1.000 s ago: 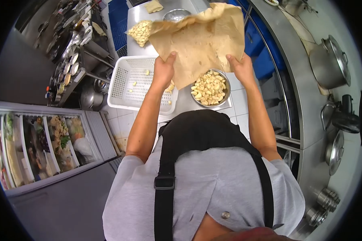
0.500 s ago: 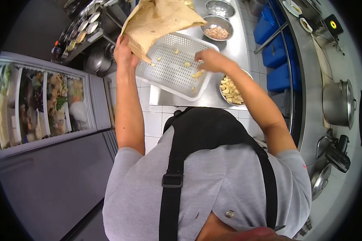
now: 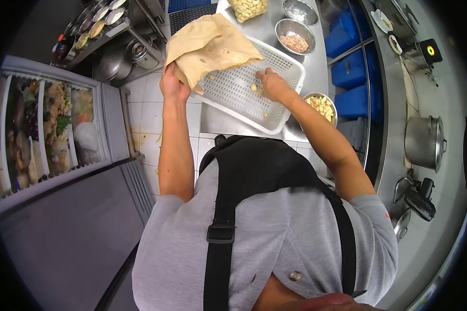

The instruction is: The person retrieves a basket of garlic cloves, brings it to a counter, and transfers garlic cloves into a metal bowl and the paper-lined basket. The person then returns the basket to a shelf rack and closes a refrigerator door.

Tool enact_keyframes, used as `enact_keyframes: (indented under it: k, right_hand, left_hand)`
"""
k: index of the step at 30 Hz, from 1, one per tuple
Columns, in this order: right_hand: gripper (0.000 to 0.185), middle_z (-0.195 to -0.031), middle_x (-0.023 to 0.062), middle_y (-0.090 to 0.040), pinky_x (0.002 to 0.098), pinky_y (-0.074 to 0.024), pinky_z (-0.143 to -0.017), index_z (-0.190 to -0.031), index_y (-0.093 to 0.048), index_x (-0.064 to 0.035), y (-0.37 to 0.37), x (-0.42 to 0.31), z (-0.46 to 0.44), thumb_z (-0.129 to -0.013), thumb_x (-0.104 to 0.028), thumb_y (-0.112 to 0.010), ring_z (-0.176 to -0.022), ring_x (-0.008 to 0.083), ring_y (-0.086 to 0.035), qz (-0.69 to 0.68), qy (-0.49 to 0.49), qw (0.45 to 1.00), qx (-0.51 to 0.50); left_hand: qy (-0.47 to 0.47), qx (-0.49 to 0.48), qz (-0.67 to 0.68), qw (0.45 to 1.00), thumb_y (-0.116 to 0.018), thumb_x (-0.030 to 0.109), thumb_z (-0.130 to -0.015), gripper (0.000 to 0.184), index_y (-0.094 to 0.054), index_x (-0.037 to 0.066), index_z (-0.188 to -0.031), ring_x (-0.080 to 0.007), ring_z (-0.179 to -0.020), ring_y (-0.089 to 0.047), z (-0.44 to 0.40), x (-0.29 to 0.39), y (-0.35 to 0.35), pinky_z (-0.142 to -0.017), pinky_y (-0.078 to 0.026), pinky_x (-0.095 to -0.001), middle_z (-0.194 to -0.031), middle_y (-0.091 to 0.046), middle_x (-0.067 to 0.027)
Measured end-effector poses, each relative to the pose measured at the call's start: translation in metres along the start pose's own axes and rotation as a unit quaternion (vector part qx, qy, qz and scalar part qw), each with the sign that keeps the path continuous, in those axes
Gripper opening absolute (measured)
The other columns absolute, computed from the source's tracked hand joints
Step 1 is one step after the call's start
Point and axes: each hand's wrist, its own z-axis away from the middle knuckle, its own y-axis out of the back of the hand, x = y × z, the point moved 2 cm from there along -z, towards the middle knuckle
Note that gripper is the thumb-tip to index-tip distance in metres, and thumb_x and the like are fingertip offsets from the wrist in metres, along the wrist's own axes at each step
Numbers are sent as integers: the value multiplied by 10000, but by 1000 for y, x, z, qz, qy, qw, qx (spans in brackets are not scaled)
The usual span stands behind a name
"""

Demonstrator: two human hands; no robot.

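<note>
My left hand [image 3: 175, 85] grips the near left edge of a creased, stained sheet of brown paper [image 3: 213, 46], held tilted over a white perforated plastic basket [image 3: 283, 129]. My right hand [image 3: 275, 85] reaches into the basket's right side. Its fingers are curled in beside a few pale yellow pieces [image 3: 253, 87] that look like peeled garlic cloves. Whether a piece is between the fingers is hidden. To the right of the basket, partly behind my forearm, a metal bowl [image 3: 335, 110] holds many similar pale pieces [image 3: 320, 106].
Beyond the basket on the steel table [image 3: 223, 120] are a clear bag of pale cloves [image 3: 248, 8], a bowl of pinkish chopped food [image 3: 294, 42] and another metal bowl [image 3: 300, 11]. An open-topped fridge [image 3: 62, 124] stands left; a counter with a lidded pot [image 3: 423, 144] runs along the right.
The brown paper has been lowered and laid further over the basket, uncovering the bag of cloves behind it. My right hand has shifted slightly within the basket. The whole view has turned a little.
</note>
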Motion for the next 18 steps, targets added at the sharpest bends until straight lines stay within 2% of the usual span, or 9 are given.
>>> enact_keyframes:
  k: [1,5,7,10,12,13,15,17,18]
  right_hand:
    - [532,-1213,261,-540,460,-534,-941,-1322,-571,-83,-2,1,-1,-819,-97,-744,-1080,409,-640,-28,17,999,-3]
    - [438,-1183,220,-571,458,-525,-942,-1257,-628,-122,-5,-10,9,-831,-88,-726,-1071,401,-641,-98,61,993,16]
    - [364,-1174,198,-582,453,-521,-945,-1221,-653,-137,-12,-14,6,-863,-79,-686,-1069,401,-643,-108,114,988,13]
    - [292,-1161,193,-601,459,-512,-959,-1205,-669,-125,-15,-12,0,-921,-109,-602,-1107,384,-632,-89,116,989,3]
    - [333,-1181,211,-611,475,-499,-991,-1261,-654,-131,-12,-9,18,-946,-137,-546,-1125,393,-627,-52,56,996,-36]
    - [355,-1191,221,-616,482,-493,-1007,-1290,-646,-133,-1,-11,22,-959,-151,-517,-1134,397,-624,-29,39,998,-38]
    - [439,-1362,279,-564,547,-438,-1086,-1395,-583,-107,-36,7,19,-985,-148,-434,-1165,438,-622,28,104,993,-48]
    - [433,-1304,373,-544,505,-529,-971,-1391,-590,-109,-97,37,2,-989,-144,-430,-1051,427,-679,-3,204,975,94]
    - [391,-1243,334,-582,477,-573,-869,-1327,-630,-101,-65,19,14,-982,-132,-448,-979,413,-696,-21,153,987,49]
  left_hand:
    - [9,28,-23,999,-362,251,-1103,426,-471,21,-1444,-335,-1290,-577,-4,-4,3,-1090,-494,-477,-1437,-558,-169]
    - [49,62,3,997,-329,312,-1110,474,-455,23,-1464,-333,-1310,-555,0,2,-6,-1110,-471,-482,-1445,-554,-152]
    - [57,44,12,997,-330,313,-1110,476,-454,20,-1465,-336,-1317,-548,-5,1,2,-1112,-468,-487,-1448,-552,-158]
    - [78,35,17,996,-330,309,-1106,483,-450,13,-1468,-342,-1318,-546,2,1,-2,-1111,-468,-488,-1460,-541,-169]
    - [93,61,-23,994,-333,298,-1100,484,-447,4,-1466,-339,-1317,-548,17,5,-14,-1106,-473,-490,-1474,-527,-174]
    - [101,32,-6,994,-347,304,-1094,492,-447,3,-1471,-337,-1314,-552,22,-3,-2,-1103,-476,-487,-1473,-530,-174]
    - [73,-5,35,997,-371,315,-1087,513,-432,5,-1492,-326,-1301,-566,11,-17,30,-1095,-483,-475,-1471,-538,-167]
    - [57,-5,36,998,-375,281,-1081,485,-452,12,-1477,-326,-1283,-583,21,-14,4,-1076,-498,-477,-1446,-563,-167]
    - [66,28,8,997,-345,277,-1090,478,-458,9,-1468,-337,-1284,-583,26,-13,0,-1079,-495,-480,-1444,-564,-170]
